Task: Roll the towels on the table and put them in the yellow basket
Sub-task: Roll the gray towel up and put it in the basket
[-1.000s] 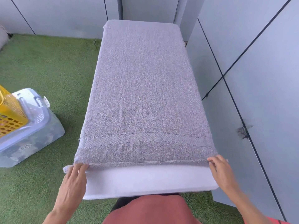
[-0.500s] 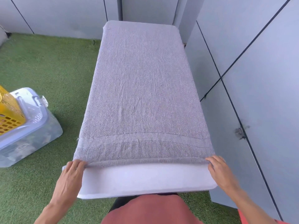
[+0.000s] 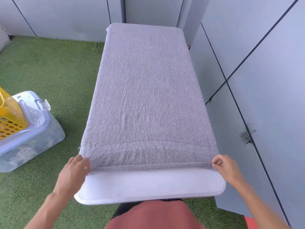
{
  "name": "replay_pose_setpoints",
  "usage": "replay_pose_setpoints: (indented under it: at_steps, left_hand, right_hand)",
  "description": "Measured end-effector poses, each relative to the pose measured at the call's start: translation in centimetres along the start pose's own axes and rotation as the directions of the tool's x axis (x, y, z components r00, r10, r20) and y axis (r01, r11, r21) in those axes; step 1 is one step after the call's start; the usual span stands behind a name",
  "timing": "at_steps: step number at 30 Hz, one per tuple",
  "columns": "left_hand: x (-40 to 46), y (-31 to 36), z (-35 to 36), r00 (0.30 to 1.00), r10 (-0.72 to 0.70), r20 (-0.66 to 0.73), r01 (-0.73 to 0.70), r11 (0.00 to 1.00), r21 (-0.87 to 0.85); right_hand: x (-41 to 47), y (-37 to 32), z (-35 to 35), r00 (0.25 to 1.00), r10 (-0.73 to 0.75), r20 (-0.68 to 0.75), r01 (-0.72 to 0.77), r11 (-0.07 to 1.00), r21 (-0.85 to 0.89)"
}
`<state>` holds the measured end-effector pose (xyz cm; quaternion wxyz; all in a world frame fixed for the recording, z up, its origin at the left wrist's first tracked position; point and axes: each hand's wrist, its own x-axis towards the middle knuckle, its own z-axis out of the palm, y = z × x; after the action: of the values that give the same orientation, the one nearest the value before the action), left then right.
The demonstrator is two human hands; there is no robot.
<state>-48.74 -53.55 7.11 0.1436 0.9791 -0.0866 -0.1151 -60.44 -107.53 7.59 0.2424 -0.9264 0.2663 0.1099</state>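
Since the earlier views, the near hem of the grey towel (image 3: 146,96) has been gathered a little further from the near edge of the worktop (image 3: 148,187), so that a wider strip of bare white surface is now exposed in front of it, and the fingers have been closed more tightly on the fabric; this is judged to be the very start of the first roll, with nothing yet wound. The left hand (image 3: 72,172) is curled over the near left corner of the towel, blurred, so the exact grip cannot be told, though the hem appears to be held under the fingertips. The right hand (image 3: 226,167) is pinched shut on the near right corner, thumb and fingers closed on the hem. The towel is spread flat along almost the whole worktop, reaching its far edge and draped slightly over both long edges; a woven band is seen across it near the hem, and faint creases run lengthwise through the middle. The yellow basket (image 3: 9,119) is set inside a clear plastic tub (image 3: 33,138) on the green turf (image 3: 54,71), off the left side of the worktop, only partly in view
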Motion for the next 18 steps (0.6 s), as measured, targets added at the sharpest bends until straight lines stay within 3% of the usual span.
replay_pose_setpoints:
  at_steps: [3,5,10,18]
  left_hand:
    - [-3.8,0.8,2.6,0.985,0.099,-0.138,-0.098,0.995,0.013]
    - [-5.1,0.5,4.2,0.975,0.115,-0.189,-0.110,0.993,0.036]
    - [-4.1,-0.1,4.8,0.970,0.108,-0.217,-0.085,0.990,0.112]
    - [-2.1,-0.7,4.3,0.946,0.241,-0.216,-0.210,0.965,0.156]
  right_hand:
    - [-2.3,0.6,2.2,0.968,-0.126,-0.215,0.090,0.981,-0.172]
    - [-3.5,0.5,3.3,0.942,-0.201,-0.268,0.144,0.965,-0.218]
    - [-4.4,0.9,4.4,0.938,-0.256,-0.236,0.182,0.938,-0.295]
    - [-3.1,0.5,3.4,0.946,-0.232,-0.228,0.159,0.942,-0.295]
